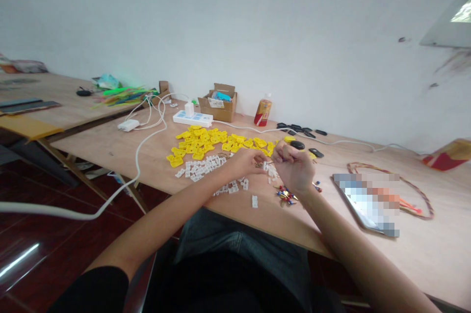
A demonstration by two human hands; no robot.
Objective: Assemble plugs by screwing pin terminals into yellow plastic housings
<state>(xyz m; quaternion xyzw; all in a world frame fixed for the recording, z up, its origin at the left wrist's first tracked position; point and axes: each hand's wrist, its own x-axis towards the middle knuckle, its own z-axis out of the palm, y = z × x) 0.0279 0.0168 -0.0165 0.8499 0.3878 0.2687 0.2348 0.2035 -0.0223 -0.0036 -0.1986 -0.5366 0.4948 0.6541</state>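
Over the middle of the table, my left hand (247,163) has its thumb and fingers closed around a small white plastic piece (265,166). Small brass-coloured bits (259,165) show by its fingers. Close on the right, my right hand (296,167) is bent into a pinch; what its fingertips hold is too small to make out. White plastic pieces (206,168) lie spread around my left hand, and one white piece (254,201) sits alone near the front edge. Below my right wrist is a pile of small red, blue and gold parts (285,196).
Yellow plastic parts (198,141) are heaped behind the white ones. Farther back stand a power strip (193,118), a cardboard box (222,110) and a bottle (262,111). Black plastic parts (296,129) lie near the wall. A phone (358,205) and a braided cord (423,195) are at right.
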